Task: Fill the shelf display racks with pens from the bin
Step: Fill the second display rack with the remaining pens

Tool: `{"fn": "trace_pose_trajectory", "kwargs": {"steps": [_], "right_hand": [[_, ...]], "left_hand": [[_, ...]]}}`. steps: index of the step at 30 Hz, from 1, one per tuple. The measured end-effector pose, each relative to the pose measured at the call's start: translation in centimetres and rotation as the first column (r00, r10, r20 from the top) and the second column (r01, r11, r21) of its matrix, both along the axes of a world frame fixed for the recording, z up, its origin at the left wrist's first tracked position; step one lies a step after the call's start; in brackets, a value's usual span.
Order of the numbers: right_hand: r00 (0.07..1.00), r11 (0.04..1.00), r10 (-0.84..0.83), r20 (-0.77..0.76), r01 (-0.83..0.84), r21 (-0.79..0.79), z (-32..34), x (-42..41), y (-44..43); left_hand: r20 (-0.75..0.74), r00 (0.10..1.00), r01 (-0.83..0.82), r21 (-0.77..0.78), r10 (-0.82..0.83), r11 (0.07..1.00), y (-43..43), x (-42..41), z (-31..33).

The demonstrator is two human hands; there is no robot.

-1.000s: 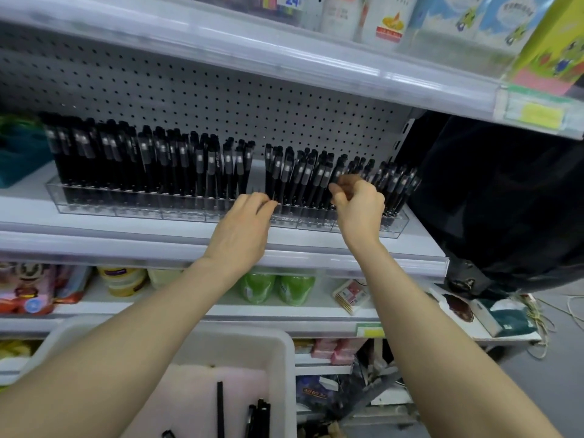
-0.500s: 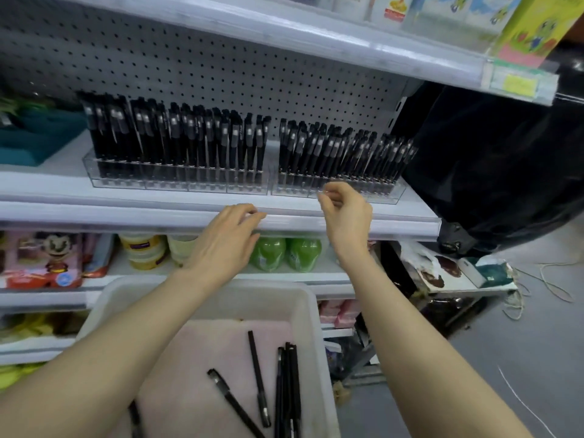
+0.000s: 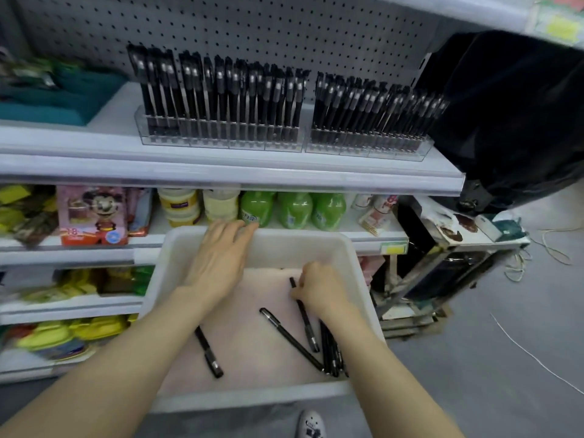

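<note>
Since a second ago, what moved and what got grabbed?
Both hands dropped from the shelf racks to the bin. The right hand now pinches a loose pen there; the left hand hangs open over the far rim. Racks and their pens stayed put.

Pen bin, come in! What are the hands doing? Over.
Left grip open over bin far rim. Right grip pinching a pen in the bin. Other pens loose beside it; nothing blocking.

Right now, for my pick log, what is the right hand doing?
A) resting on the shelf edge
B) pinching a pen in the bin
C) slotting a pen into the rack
B: the right hand curls its fingers round a black pen inside the white bin.
</note>
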State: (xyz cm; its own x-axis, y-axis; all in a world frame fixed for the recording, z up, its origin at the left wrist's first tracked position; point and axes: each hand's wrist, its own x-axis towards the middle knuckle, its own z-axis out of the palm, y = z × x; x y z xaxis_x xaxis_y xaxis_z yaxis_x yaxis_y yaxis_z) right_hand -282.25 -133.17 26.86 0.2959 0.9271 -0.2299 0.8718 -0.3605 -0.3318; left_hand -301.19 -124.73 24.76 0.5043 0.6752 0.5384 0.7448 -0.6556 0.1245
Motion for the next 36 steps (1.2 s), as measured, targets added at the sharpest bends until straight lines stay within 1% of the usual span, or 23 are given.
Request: {"fn": "trace_pose_trajectory", "kwargs": {"steps": [1,3,7,9,11,13,14,16,18,20,22,23,24,25,27,29,30,31,32,34,36], "right_hand": [[0.997,0.997,0.033,0.065,-0.029,-0.073,-0.2,-0.1,-0.3],[0.991,0.99,0.069,0.111,-0.054,-0.134,-0.6,-0.2,-0.3],[0.991,0.992,0.083,0.105,-0.072,-0.104,-0.7,-0.4,0.1],[0.996,0.997,0.071,0.048,-0.068,-0.045,-0.2,-0.3,0.3],[0.995,0.995,0.09,-0.046,-0.088,0.038,0.7,-0.2,0.5],[0.979,0.987,0.146,-0.144,-0.134,0.093,1.7,0.1,0.8],[0.966,0.983,0.166,-0.197,-0.145,0.116,2.2,0.2,0.9],[0.935,0.979,0.162,-0.316,-0.114,0.167,3.3,0.6,1.1],[0.91,0.978,0.151,-0.385,-0.081,0.192,4.6,1.3,1.4],[0.909,0.978,0.145,-0.391,-0.073,0.194,6.2,2.3,1.7],[0.909,0.97,0.131,-0.397,-0.035,0.241,7.8,3.8,2.1],[0.888,0.957,0.116,-0.446,0.021,0.29,8.5,4.6,2.3],[0.84,0.933,0.101,-0.533,0.106,0.344,9.2,5.4,2.5],[0.77,0.898,0.091,-0.631,0.211,0.387,9.6,6.1,2.6],[0.586,0.808,0.096,-0.805,0.426,0.407,10.2,6.9,3.1],[0.38,0.726,0.124,-0.917,0.595,0.345,10.2,7.6,3.9],[0.3,0.701,0.131,-0.945,0.645,0.303,10.3,8.0,4.3],[0.267,0.692,0.131,-0.955,0.665,0.28,10.4,8.5,4.6],[0.281,0.694,0.123,-0.952,0.661,0.285,10.6,9.1,4.9],[0.362,0.686,0.098,-0.927,0.65,0.327,11.5,10.6,5.4],[0.435,0.634,0.096,-0.895,0.666,0.392,12.9,12.9,6.3]], "left_hand": [[0.01,1.0,-0.003,-0.002,0.003,1.0,0.0,0.1,-0.2],[0.023,1.0,-0.002,-0.01,0.002,1.0,0.0,0.3,-0.4],[0.055,0.998,0.014,-0.008,-0.014,1.0,-0.1,0.4,-0.5],[0.089,0.994,0.059,-0.023,-0.057,0.998,-0.4,0.6,-0.1],[0.111,0.98,0.17,-0.029,-0.166,0.985,-0.7,1.3,0.7],[0.069,0.956,0.287,0.001,-0.286,0.958,-0.9,2.1,1.1],[0.03,0.949,0.314,0.012,-0.314,0.949,-0.9,2.4,1.1],[-0.019,0.95,0.312,0.011,-0.311,0.95,-0.6,2.7,1.2],[0.014,0.952,0.307,0.013,-0.307,0.952,-0.1,2.6,1.7],[0.034,0.958,0.283,0.025,-0.284,0.959,0.5,2.7,2.8],[0.042,0.971,0.235,0.04,-0.236,0.971,1.2,3.1,4.0],[0.058,0.974,0.216,0.046,-0.218,0.975,1.6,3.5,4.5],[0.072,0.976,0.202,0.055,-0.205,0.978,2.0,4.0,5.0],[0.08,0.977,0.192,0.063,-0.197,0.979,2.3,4.6,5.5],[0.082,0.979,0.179,0.081,-0.185,0.981,2.8,6.5,6.6],[0.091,0.979,0.178,0.07,-0.184,0.981,3.1,8.8,7.7],[0.095,0.978,0.181,0.045,-0.185,0.982,3.3,10.0,8.2],[0.091,0.979,0.181,0.021,-0.183,0.983,3.5,11.0,8.7],[0.078,0.981,0.179,0.001,-0.178,0.984,3.8,12.0,9.1],[0.053,0.985,0.166,-0.025,-0.165,0.986,4.4,13.9,10.0],[0.057,0.989,0.137,-0.029,-0.135,0.99,5.3,15.5,11.1]]}}
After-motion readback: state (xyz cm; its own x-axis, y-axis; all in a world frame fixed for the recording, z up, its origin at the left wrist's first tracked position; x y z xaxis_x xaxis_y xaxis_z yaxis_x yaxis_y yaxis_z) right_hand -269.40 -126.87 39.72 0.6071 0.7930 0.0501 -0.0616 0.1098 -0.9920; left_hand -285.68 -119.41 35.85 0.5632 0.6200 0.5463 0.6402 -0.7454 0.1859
